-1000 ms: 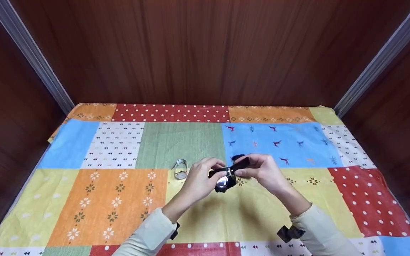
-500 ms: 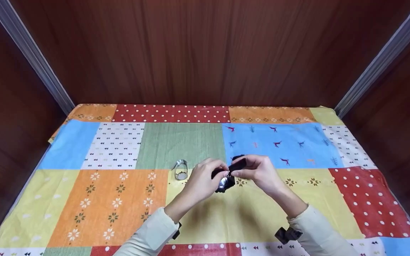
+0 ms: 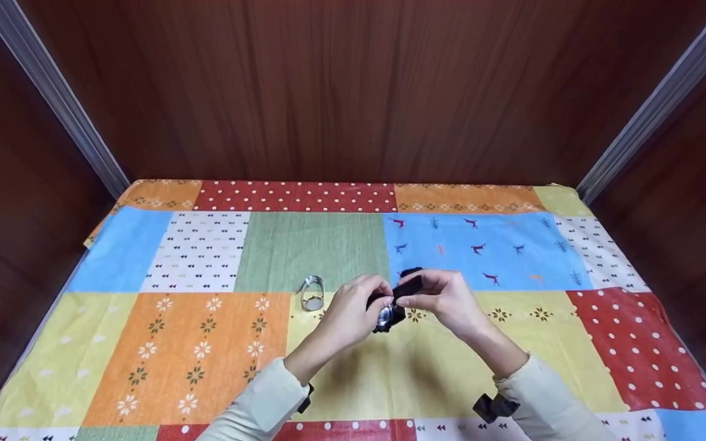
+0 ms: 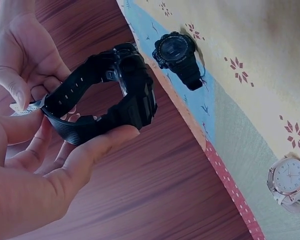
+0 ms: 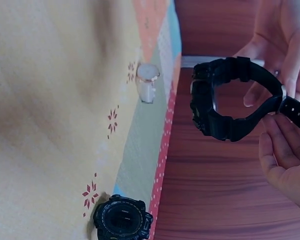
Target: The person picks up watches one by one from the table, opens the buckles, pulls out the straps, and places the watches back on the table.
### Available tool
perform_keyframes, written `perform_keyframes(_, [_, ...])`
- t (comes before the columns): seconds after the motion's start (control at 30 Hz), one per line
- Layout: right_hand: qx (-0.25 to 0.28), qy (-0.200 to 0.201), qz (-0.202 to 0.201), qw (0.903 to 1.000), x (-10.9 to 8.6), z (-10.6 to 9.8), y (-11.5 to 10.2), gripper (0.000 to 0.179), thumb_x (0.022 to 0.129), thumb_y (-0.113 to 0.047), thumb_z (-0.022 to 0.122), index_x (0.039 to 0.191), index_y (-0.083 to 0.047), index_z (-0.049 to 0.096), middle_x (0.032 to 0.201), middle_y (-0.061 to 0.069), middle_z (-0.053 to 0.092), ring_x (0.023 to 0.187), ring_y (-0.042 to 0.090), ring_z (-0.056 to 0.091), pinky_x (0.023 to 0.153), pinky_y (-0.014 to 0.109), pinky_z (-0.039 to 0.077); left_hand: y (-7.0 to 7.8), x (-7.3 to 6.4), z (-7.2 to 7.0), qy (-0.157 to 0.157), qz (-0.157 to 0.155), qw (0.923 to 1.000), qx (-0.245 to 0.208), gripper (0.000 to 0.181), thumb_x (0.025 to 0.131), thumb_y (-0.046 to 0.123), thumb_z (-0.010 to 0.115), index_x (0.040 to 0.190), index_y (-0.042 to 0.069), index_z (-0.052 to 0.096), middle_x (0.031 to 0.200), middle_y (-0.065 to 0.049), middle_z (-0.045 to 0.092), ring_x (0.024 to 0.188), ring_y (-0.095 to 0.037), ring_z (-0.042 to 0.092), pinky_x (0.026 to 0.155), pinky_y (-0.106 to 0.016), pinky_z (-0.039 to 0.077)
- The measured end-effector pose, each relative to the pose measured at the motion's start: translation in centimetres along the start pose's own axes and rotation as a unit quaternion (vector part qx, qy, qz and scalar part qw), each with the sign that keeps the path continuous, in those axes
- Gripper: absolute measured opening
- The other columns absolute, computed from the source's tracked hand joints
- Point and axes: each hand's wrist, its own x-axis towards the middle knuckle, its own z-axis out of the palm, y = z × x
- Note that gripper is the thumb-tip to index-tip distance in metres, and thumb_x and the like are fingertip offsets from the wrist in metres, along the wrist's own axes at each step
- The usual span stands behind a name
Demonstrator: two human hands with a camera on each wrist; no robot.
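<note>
Grip: left hand (image 3: 353,306) clamped on black watch (image 5: 204,100), right hand (image 3: 449,298) on its strap (image 5: 295,114); strap threaded through buckle (image 5: 284,93), fastening apparently unfinished.

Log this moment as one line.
left hand: holds black watch | right hand: holds its strap | on tablecloth: second black watch, white-dial watch

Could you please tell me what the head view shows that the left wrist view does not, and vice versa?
Only the head view: both light sleeves and the dark box by the right wrist. Only the left wrist view: the strap holes of the held black watch and the dial of the other black watch. Both: the left hand, the right hand, the held watch, the pale-faced watch and the patchwork cloth.
</note>
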Motion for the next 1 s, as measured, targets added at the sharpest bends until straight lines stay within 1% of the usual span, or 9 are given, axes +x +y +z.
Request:
perform_keyframes(0.17, [-0.001, -0.004, 0.001, 1.0, -0.04, -0.03, 0.03, 0.032, 0.073, 0.0, 0.073, 0.098, 0.016, 0.06, 0.086, 0.02, 0.066, 0.074, 0.014, 0.064, 0.069, 0.027, 0.051, 0.03, 0.04, -0.05, -0.009, 0.003, 0.9999, 0.004, 0.004, 0.087, 0.009, 0.058, 0.09, 0.006, 0.06, 0.09, -0.004, 0.058, 0.085, -0.019, 0.055, 0.078, -0.035, 0.044])
perform_keyframes(0.33, [-0.001, -0.008, -0.003, 1.0, -0.09, -0.06, -0.09, 0.031, 0.073, 0.0, 0.072, 0.098, 0.014, 0.061, 0.086, 0.02, 0.066, 0.074, 0.014, 0.064, 0.068, 0.027, 0.051, 0.13, 0.09, -0.09, -0.013, -0.004, 0.9999, 0.002, 0.002, 0.087, 0.007, 0.058, 0.088, 0.009, 0.058, 0.088, -0.002, 0.057, 0.084, -0.019, 0.054, 0.078, -0.037, 0.043])
perform_keyframes(0.5, [0.001, -0.01, -0.007, 0.9999, -0.1, -0.09, -0.06, 0.03, 0.073, 0.001, 0.073, 0.097, 0.014, 0.061, 0.086, 0.021, 0.065, 0.074, 0.014, 0.064, 0.067, 0.027, 0.051, 0.02, 0.11, 0.01, -0.011, 0.005, 0.9999, 0.002, 0.006, 0.086, 0.005, 0.058, 0.085, 0.01, 0.056, 0.084, -0.002, 0.055, 0.08, -0.018, 0.053, 0.074, -0.033, 0.044])
perform_keyframes(0.6, [0.0, -0.01, -0.007, 0.9999, -0.13, -0.11, -0.01, 0.03, 0.072, 0.001, 0.073, 0.096, 0.013, 0.062, 0.086, 0.022, 0.065, 0.073, 0.013, 0.064, 0.066, 0.027, 0.051, 0.07, 0.09, 0.03, -0.011, 0.005, 0.9999, 0.003, 0.006, 0.086, 0.004, 0.058, 0.084, 0.009, 0.055, 0.083, -0.001, 0.054, 0.079, -0.017, 0.052, 0.072, -0.032, 0.044])
perform_keyframes(0.73, [0.002, -0.011, -0.004, 0.9999, -0.13, -0.12, -0.09, 0.03, 0.073, 0.0, 0.073, 0.097, 0.014, 0.061, 0.085, 0.021, 0.065, 0.073, 0.013, 0.063, 0.066, 0.026, 0.051, 0.2, 0.08, 0.06, -0.012, -0.012, 0.9999, -0.004, 0.007, 0.087, 0.005, 0.057, 0.084, 0.01, 0.054, 0.085, -0.001, 0.054, 0.081, -0.017, 0.052, 0.074, -0.032, 0.044])
perform_keyframes(0.9, [0.009, -0.01, -0.003, 0.9999, -0.07, -0.12, -0.17, 0.032, 0.073, 0.001, 0.072, 0.098, 0.016, 0.06, 0.085, 0.02, 0.065, 0.073, 0.013, 0.063, 0.067, 0.026, 0.051, 0.1, 0.01, 0.2, -0.007, -0.014, 0.9998, -0.014, 0.007, 0.088, 0.004, 0.056, 0.085, 0.01, 0.054, 0.087, -0.002, 0.052, 0.082, -0.018, 0.051, 0.075, -0.033, 0.044])
perform_keyframes(1.0, [0.009, -0.011, -0.005, 0.9999, -0.06, -0.14, -0.14, 0.032, 0.073, 0.001, 0.073, 0.098, 0.016, 0.06, 0.085, 0.017, 0.066, 0.073, 0.013, 0.063, 0.067, 0.026, 0.051, 0.09, -0.12, 0.16, -0.012, -0.016, 0.9996, -0.021, 0.006, 0.089, 0.006, 0.055, 0.086, 0.01, 0.053, 0.089, -0.002, 0.05, 0.083, -0.018, 0.05, 0.075, -0.033, 0.043])
